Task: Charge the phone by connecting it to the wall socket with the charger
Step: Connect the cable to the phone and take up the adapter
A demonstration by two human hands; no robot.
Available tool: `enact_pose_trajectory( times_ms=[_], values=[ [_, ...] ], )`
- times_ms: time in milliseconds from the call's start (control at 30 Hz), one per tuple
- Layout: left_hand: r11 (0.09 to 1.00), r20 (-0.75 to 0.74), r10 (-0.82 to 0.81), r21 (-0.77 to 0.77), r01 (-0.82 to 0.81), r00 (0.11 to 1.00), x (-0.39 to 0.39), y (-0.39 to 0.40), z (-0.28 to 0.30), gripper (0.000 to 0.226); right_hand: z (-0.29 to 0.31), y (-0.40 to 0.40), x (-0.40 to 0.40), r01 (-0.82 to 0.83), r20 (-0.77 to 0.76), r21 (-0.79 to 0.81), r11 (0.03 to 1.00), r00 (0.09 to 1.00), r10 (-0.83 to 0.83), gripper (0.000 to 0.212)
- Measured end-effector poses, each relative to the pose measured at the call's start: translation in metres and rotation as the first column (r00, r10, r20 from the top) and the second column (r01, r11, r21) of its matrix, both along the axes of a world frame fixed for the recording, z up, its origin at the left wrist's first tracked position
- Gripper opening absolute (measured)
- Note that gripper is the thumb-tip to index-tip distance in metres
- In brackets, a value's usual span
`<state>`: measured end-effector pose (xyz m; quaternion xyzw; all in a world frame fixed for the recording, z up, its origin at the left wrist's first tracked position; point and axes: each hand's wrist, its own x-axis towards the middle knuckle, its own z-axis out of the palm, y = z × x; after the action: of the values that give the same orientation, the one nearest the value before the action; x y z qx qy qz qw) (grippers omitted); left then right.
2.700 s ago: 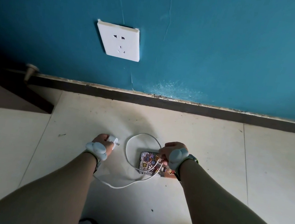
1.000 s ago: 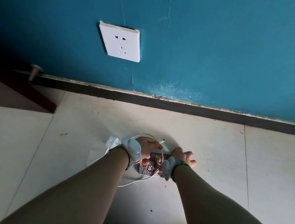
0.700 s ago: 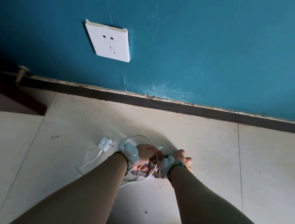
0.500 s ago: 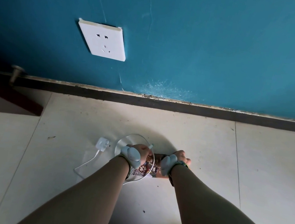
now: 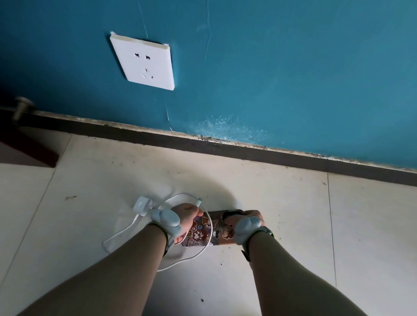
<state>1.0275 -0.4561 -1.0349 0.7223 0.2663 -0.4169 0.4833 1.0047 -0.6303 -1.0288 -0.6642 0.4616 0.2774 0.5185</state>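
Partly, phone (image 5: 208, 232) hidden under both hands, right hand (image 5: 243, 221) fingers unseen

Glossy white plastic socket (image 5: 142, 62); matt scuffed painted wall (image 5: 305, 64); smooth tiled floor (image 5: 362, 242).

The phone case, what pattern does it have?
Cartoon stickers on a brown phone case, seen in the head view.

Left hand (image 5: 186, 214) pinching white cable (image 5: 119, 236) near its connector; right hand (image 5: 243, 221) gripping stickered phone (image 5: 206, 232) on floor tile (image 5: 301, 208); charger plug (image 5: 141, 204) lying beside; wall socket (image 5: 144, 63) above, unoccupied.
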Motion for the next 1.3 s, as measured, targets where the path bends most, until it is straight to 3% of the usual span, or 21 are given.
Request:
enact_pose_trajectory(
  times_ms=[133,267,367,567,800,1100,1300],
  values=[
    [0.989,-0.131,0.149,0.002,-0.15,0.98,0.004,0.005,0.012,0.023,0.012,-0.001,0.006,0.162,0.072,0.114,0.98,0.983,-0.171,0.043],
    [0.949,-0.146,0.296,-0.07,-0.309,0.944,0.004,-0.002,0.033,0.019,0.026,0.0,0.016,0.327,0.145,0.209,0.922,0.922,-0.36,0.03],
    [0.934,-0.125,0.335,-0.092,-0.347,0.934,0.003,-0.012,0.044,0.027,0.03,0.001,0.022,0.394,0.167,0.239,0.888,0.884,-0.437,0.033],
    [0.924,-0.118,0.35,-0.12,-0.363,0.929,0.002,-0.014,0.064,0.022,0.045,0.013,0.026,0.393,0.123,0.375,0.84,0.877,-0.465,0.051],
    [0.928,-0.136,0.308,-0.175,-0.329,0.942,0.005,-0.008,0.078,0.018,0.046,0.019,0.022,0.359,0.116,0.38,0.853,0.896,-0.429,0.054],
    [0.931,-0.113,0.242,-0.252,-0.264,0.964,-0.001,-0.009,0.087,0.015,0.046,0.021,0.016,0.247,0.1,0.401,0.882,0.945,-0.31,0.04],
    [0.971,-0.031,0.062,-0.231,-0.068,0.998,0.012,-0.009,0.106,0.02,0.044,0.002,0.018,0.455,0.09,0.364,0.813,0.851,-0.517,0.041]
  ],
)
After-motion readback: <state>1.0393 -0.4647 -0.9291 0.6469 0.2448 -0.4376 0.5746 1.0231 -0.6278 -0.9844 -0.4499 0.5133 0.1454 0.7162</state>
